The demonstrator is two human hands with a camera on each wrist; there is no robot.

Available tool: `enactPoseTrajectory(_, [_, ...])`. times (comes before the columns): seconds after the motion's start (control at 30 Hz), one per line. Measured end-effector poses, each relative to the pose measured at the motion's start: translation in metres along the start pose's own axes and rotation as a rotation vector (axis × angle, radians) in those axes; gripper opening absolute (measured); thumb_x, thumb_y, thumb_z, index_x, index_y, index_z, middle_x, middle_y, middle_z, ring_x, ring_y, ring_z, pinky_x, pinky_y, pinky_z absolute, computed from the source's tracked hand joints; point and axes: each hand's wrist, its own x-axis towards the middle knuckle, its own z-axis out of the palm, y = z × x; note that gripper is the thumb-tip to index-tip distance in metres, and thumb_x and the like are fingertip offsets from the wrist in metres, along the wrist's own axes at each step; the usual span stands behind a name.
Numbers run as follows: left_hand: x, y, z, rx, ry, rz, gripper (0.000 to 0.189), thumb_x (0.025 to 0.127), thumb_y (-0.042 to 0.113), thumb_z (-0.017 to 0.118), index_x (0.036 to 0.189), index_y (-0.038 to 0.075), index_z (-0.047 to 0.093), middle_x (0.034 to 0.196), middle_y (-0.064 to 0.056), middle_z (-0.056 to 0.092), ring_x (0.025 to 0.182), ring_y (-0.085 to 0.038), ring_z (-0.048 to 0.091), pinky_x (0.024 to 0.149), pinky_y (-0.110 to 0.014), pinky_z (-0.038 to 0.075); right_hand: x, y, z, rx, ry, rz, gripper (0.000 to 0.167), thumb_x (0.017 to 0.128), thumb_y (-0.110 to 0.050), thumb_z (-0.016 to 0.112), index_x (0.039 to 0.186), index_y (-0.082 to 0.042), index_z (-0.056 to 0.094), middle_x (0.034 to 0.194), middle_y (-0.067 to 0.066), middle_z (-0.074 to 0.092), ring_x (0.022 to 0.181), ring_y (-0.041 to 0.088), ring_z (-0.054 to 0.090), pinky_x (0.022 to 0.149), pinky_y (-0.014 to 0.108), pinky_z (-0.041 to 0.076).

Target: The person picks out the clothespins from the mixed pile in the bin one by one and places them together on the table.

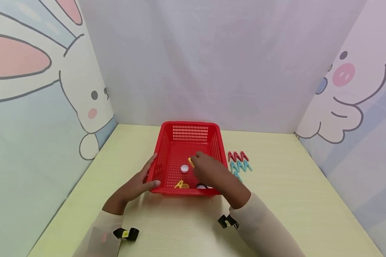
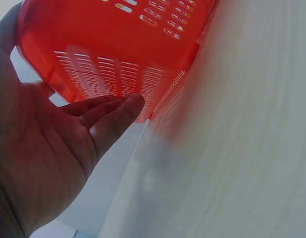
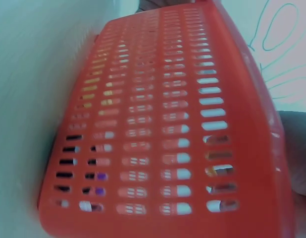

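Observation:
A red perforated plastic basket [image 1: 189, 123] stands on the table. My left hand [image 1: 135, 184] holds its left rim, thumb over the edge; in the left wrist view the fingers [image 2: 116, 116] lie along the outer wall. Reaching over the right side, my right hand [image 1: 209, 171] pinches a yellow clothespin [image 1: 191, 162] inside the basket. A white cap-like disc [image 1: 184, 169] lies on the basket floor. By the front wall are another yellow clothespin [image 1: 179, 184], a yellowish round piece [image 1: 185, 186] and a black-rimmed round piece [image 1: 201, 186]. In the right wrist view the basket wall hides most of the right hand.
Right of the basket, three red clothespins [image 1: 237, 156] lie in a row. Light-blue clothespins [image 1: 240, 166] form a row below them, with another blue clothespin [image 1: 237, 176] nearer me. Cartoon-printed walls [image 1: 199, 71] surround the pale wooden table [image 1: 292, 200].

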Motion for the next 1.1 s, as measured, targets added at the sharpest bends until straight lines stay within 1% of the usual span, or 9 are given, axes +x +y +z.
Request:
enactPoseTrajectory(0.13, [0.001,-0.002,0.0,0.004,0.001,0.003,0.118,0.092,0.022,0.082,0.177,0.027,0.001,0.159,-0.027,0.043,0.136,-0.042,0.056,0.091,-0.035,0.068,-0.009,0.006,-0.005,0.01,0.058,0.017,0.066,0.082,-0.021,0.097,0.141,-0.01,0.068,0.128,0.008,0.068,0.11,0.022,0.07,0.091,0.043,0.069])
enactPoseTrajectory(0.2, [0.002,-0.004,0.0,0.003,0.0,0.007,0.118,0.092,0.023,0.083,0.177,0.028,0.001,0.159,-0.027,0.042,0.136,-0.042,0.056,0.091,-0.035,0.068,-0.013,0.009,-0.006,0.025,0.082,0.028,0.067,0.082,-0.02,0.097,0.141,-0.011,0.067,0.128,0.008,0.068,0.111,0.022,0.071,0.09,0.043,0.069])
enactPoseTrajectory(0.27, [0.002,-0.005,-0.001,-0.004,-0.001,0.01,0.118,0.092,0.022,0.083,0.177,0.027,0.001,0.159,-0.027,0.042,0.137,-0.043,0.056,0.091,-0.036,0.068,-0.017,0.013,-0.008,0.048,0.105,0.046,0.066,0.083,-0.02,0.096,0.142,-0.011,0.067,0.129,0.007,0.067,0.111,0.022,0.071,0.09,0.044,0.069])
enactPoseTrajectory(0.47, [0.003,-0.009,-0.002,-0.022,-0.008,0.019,0.118,0.092,0.021,0.082,0.177,0.026,0.001,0.16,-0.028,0.041,0.138,-0.044,0.055,0.091,-0.036,0.068,-0.026,0.025,-0.006,0.076,0.193,0.078,0.065,0.083,-0.019,0.096,0.14,-0.012,0.067,0.127,0.008,0.066,0.111,0.025,0.072,0.088,0.048,0.069])
enactPoseTrajectory(0.57, [0.004,-0.01,-0.003,-0.025,-0.011,0.018,0.117,0.092,0.021,0.082,0.177,0.026,0.001,0.16,-0.028,0.041,0.137,-0.044,0.055,0.091,-0.036,0.068,-0.03,0.034,-0.003,0.079,0.26,0.068,0.065,0.082,-0.018,0.096,0.14,-0.011,0.066,0.126,0.009,0.066,0.111,0.026,0.073,0.087,0.049,0.07])
enactPoseTrajectory(0.77, [0.004,-0.01,-0.003,-0.023,-0.007,0.004,0.118,0.092,0.022,0.083,0.177,0.029,0.001,0.16,-0.027,0.042,0.137,-0.043,0.056,0.091,-0.036,0.068,-0.039,0.052,0.001,0.056,0.421,0.037,0.066,0.083,-0.015,0.096,0.141,-0.007,0.067,0.127,0.013,0.068,0.107,0.028,0.076,0.083,0.048,0.07])
enactPoseTrajectory(0.87, [0.004,-0.012,-0.003,-0.022,-0.006,0.006,0.118,0.092,0.022,0.083,0.177,0.03,0.001,0.16,-0.027,0.042,0.137,-0.043,0.056,0.092,-0.036,0.068,-0.042,0.06,0.002,0.042,0.478,0.032,0.063,0.084,-0.014,0.095,0.14,-0.005,0.068,0.124,0.014,0.068,0.101,0.027,0.075,0.081,0.046,0.07])
enactPoseTrajectory(1.0, [0.005,-0.013,-0.002,-0.019,-0.006,0.012,0.118,0.092,0.022,0.083,0.177,0.029,0.001,0.16,-0.027,0.042,0.138,-0.044,0.055,0.091,-0.036,0.068,-0.046,0.071,0.005,0.044,0.561,0.006,0.054,0.088,-0.009,0.091,0.137,-0.001,0.069,0.119,0.016,0.067,0.09,0.024,0.071,0.078,0.042,0.07])
enactPoseTrajectory(1.1, [0.005,-0.013,-0.002,-0.023,-0.006,0.013,0.118,0.091,0.022,0.083,0.177,0.028,0.002,0.16,-0.027,0.041,0.139,-0.045,0.054,0.091,-0.036,0.068,-0.049,0.08,0.008,0.036,0.63,-0.011,0.049,0.089,-0.006,0.088,0.134,0.002,0.069,0.117,0.017,0.067,0.087,0.024,0.069,0.076,0.041,0.07])
